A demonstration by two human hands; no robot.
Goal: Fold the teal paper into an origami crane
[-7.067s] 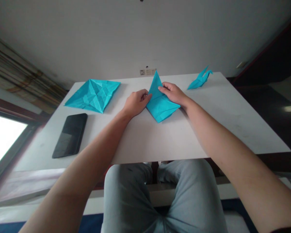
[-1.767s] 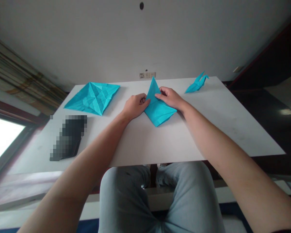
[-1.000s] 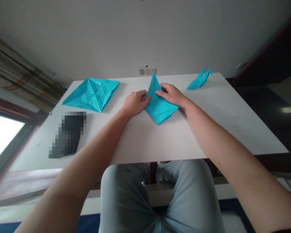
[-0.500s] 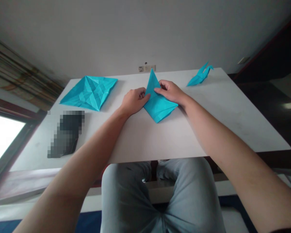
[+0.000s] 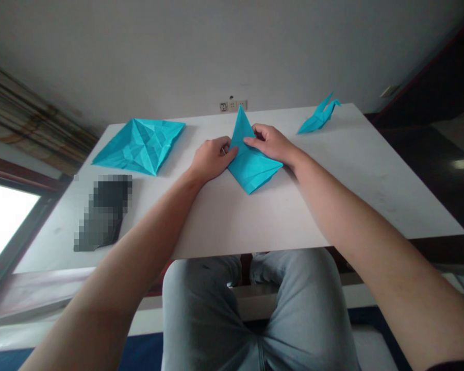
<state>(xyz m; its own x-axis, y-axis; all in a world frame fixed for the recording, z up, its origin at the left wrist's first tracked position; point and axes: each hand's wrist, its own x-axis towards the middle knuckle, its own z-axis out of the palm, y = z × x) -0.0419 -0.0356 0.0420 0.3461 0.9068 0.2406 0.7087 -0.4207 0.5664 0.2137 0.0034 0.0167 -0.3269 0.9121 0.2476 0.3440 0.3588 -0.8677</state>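
Observation:
Between my hands is a blue folded origami paper (image 5: 251, 167), its narrow point up and away from me and its wider folded layers toward me. My left hand (image 5: 212, 158) pinches its left edge, thumb on top and the fingers curled behind. My right hand (image 5: 271, 144) grips the upper right edge, its thumb lying on the front face and the other fingers partly hidden behind the paper. Farther right stands a finished blue paper crane (image 5: 319, 117). To the left lies a creased, unfolded blue sheet (image 5: 141, 145).
A dark, pixelated flat object (image 5: 104, 211) lies on the white table (image 5: 371, 185) near its left side. Wall sockets (image 5: 233, 105) are just past the far edge. My knees (image 5: 201, 288) are below the near edge. A curtain (image 5: 31, 108) hangs at the left.
The view has shifted slightly. Both hands keep the same grip on the folded paper, and its shape looks unchanged.

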